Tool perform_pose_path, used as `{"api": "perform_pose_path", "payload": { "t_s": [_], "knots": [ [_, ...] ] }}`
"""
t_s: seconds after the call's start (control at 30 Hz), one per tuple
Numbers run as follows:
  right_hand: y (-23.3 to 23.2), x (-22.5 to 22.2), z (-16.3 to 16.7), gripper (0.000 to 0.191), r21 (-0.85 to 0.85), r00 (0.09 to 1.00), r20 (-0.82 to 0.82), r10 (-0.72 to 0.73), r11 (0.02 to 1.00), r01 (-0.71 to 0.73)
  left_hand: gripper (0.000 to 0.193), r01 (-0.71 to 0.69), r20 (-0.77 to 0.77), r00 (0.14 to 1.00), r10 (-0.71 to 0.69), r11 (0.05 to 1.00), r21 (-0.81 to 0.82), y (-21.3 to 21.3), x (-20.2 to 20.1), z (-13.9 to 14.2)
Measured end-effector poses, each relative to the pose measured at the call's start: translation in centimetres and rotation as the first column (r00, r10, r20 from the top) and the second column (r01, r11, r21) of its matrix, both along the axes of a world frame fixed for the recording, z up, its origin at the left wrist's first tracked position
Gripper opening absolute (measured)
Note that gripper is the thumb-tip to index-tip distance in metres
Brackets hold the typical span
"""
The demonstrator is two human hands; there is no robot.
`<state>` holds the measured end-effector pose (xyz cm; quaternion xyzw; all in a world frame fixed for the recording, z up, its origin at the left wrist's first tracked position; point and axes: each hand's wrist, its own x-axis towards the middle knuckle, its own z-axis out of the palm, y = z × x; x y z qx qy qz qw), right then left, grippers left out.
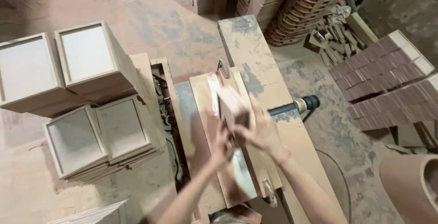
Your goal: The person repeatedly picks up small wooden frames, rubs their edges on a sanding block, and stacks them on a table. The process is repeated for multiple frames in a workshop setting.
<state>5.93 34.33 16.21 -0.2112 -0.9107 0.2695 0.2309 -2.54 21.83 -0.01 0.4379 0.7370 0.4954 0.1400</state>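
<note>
Head view: both hands meet over a dusty saw table (255,73). The right hand (262,130) wraps its fingers around a small wooden block (233,107), gripping it from the right side; the block is tilted and blurred, just above the table's sliding board (205,114). The left hand (222,147) sits just below and left of the block, fingers curled against its lower edge. Further left of the left hand stand stacks of shallow wooden boxes (86,64). Well right of the right hand lie stacks of reddish wooden pieces (388,78).
</note>
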Motion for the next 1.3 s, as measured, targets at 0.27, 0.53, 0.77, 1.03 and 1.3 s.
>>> {"api": "perform_pose_path", "payload": {
  "t_s": [0.27,0.53,0.77,1.03,1.3],
  "knots": [
    [-11.0,12.9,-2.8,0.077,-0.080,0.963,0.182,-0.200,0.973,0.217,0.076,0.047,0.763,0.563,-0.319,0.934,0.355,-8.5,13.2,-5.5],
    [-9.4,16.0,-6.8,0.101,0.031,0.821,0.569,-0.048,0.999,0.038,0.109,0.114,0.839,0.512,-0.186,0.982,0.148,-6.9,12.6,-2.2],
    [-5.7,10.8,-8.8,0.105,0.044,0.878,0.479,-0.022,0.999,0.001,0.108,-0.019,0.765,0.635,-0.111,0.987,0.159,-2.9,7.2,-1.1],
    [-0.9,0.9,-7.8,0.100,0.121,0.927,0.376,-0.007,0.992,-0.041,0.105,-0.105,0.736,0.675,-0.049,0.981,0.162,3.2,-2.1,-1.4],
    [3.2,-7.1,-7.2,0.100,0.168,0.916,0.399,-0.040,0.985,-0.030,0.089,-0.181,0.808,0.584,-0.072,0.959,0.217,7.6,-10.2,2.2]
  ]
}}
